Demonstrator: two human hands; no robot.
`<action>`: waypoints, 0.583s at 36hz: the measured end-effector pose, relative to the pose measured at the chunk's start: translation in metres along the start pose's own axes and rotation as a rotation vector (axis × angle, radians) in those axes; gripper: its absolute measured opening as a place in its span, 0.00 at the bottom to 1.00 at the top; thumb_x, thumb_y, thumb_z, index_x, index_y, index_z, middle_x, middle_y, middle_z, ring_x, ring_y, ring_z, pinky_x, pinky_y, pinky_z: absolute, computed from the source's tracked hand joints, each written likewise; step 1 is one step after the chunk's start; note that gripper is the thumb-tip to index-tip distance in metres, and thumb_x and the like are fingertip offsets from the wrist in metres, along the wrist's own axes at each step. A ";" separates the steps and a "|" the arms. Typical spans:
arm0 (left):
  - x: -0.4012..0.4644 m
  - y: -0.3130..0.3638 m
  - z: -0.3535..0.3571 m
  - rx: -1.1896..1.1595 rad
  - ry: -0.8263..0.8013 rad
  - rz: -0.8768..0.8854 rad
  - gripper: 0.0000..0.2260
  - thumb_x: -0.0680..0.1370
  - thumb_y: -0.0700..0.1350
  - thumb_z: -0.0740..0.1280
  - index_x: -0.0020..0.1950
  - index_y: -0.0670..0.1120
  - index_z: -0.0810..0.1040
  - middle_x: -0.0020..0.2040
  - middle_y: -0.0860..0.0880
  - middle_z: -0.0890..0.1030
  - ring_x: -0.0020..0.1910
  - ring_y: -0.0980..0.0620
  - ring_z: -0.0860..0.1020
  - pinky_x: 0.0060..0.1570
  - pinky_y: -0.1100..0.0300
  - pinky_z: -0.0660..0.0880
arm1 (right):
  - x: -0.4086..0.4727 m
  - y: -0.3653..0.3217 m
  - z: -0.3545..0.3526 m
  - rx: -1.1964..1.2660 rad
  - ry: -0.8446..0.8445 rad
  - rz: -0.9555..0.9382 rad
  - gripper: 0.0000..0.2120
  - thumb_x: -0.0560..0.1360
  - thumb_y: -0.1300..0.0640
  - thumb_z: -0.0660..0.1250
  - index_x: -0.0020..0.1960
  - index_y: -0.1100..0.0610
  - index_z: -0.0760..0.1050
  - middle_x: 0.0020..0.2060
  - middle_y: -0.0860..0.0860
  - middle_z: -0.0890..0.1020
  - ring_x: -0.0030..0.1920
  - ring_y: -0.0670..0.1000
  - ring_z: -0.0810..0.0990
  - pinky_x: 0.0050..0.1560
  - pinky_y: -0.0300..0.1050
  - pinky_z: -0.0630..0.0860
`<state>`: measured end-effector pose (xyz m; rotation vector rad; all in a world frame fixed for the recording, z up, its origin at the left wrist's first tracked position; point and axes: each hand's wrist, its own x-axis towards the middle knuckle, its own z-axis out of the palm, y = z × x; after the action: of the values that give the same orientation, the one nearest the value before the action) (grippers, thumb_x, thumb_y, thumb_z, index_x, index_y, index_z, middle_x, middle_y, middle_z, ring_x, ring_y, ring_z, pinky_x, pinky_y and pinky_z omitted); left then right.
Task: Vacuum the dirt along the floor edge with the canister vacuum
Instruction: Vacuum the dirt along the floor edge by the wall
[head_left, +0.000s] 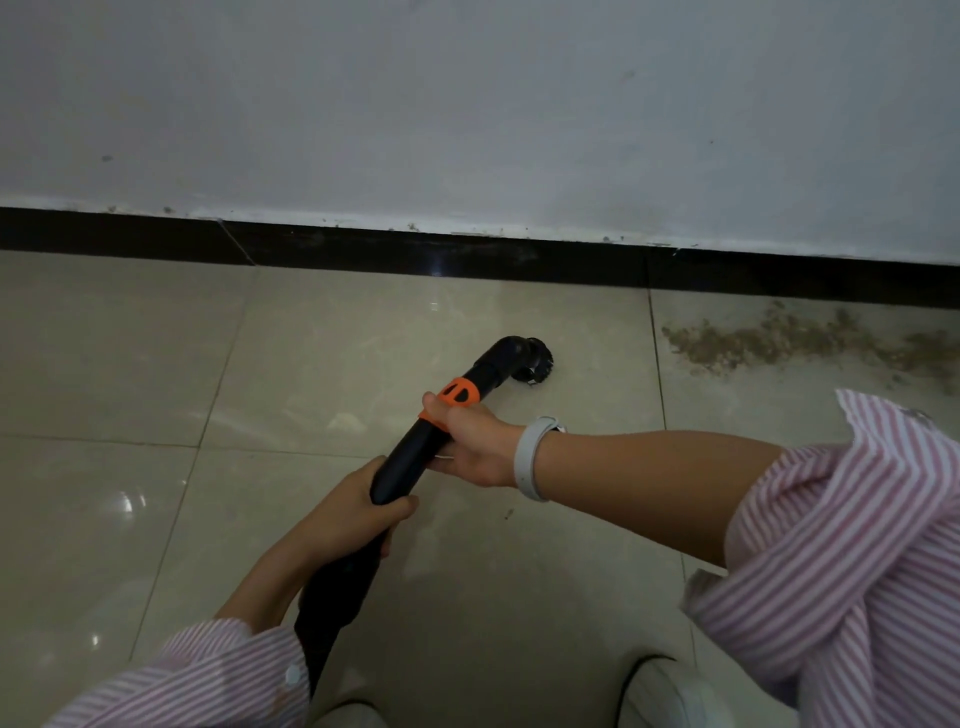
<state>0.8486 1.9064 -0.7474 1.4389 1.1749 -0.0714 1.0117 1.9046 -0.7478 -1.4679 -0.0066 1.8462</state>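
**Two hands steer a vacuum wand toward dirt along a wall**

Seen from the head camera, looking down at a beige tiled floor (311, 364) that meets a grey wall (467, 104) at a black skirting strip (363, 254).

A person in a pink striped shirt holds a black vacuum wand (410, 457) with both hands. The right hand (470, 447), with a pale wristband (532, 457), has its fingers curled round the wand just below an orange collar (457, 393). The left hand (358, 512) grips the wand lower down, fingers wrapped round it, where it meets the dark hose (332, 613). The wand bends at an elbow into a round brush head (535, 361), which sits on or just above the floor; contact is hard to judge.

The dirt (800, 340), a brown scattered patch, lies to the right of the brush, close to the skirting, and looks untouched.

Likely risks: sweeping the bristles in too fast could scatter the loose dirt rather than lift it, and holding the brush tilted could leave crumbs in the joint with the skirting.

No container shows; the vacuum's canister is out of view.
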 end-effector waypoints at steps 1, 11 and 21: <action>0.002 0.004 0.002 0.016 -0.008 0.006 0.08 0.76 0.38 0.67 0.53 0.44 0.70 0.30 0.43 0.76 0.25 0.48 0.76 0.29 0.58 0.74 | -0.001 -0.002 -0.005 0.009 0.002 -0.004 0.16 0.80 0.53 0.62 0.63 0.60 0.66 0.57 0.58 0.76 0.56 0.56 0.77 0.53 0.49 0.76; 0.021 0.034 0.026 0.131 -0.076 0.044 0.09 0.75 0.39 0.67 0.52 0.41 0.69 0.31 0.43 0.77 0.26 0.48 0.77 0.31 0.56 0.75 | -0.018 -0.011 -0.052 0.098 0.007 -0.054 0.11 0.81 0.54 0.60 0.58 0.59 0.67 0.48 0.55 0.77 0.54 0.55 0.77 0.55 0.49 0.74; 0.040 0.060 0.057 0.208 -0.153 0.075 0.11 0.75 0.41 0.68 0.53 0.39 0.69 0.34 0.44 0.77 0.27 0.49 0.77 0.32 0.55 0.76 | -0.034 -0.017 -0.094 0.183 0.101 -0.088 0.13 0.81 0.55 0.60 0.62 0.59 0.65 0.52 0.56 0.76 0.57 0.57 0.75 0.58 0.53 0.73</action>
<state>0.9404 1.8998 -0.7470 1.6283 1.0092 -0.2536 1.1010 1.8567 -0.7439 -1.4082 0.1412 1.6544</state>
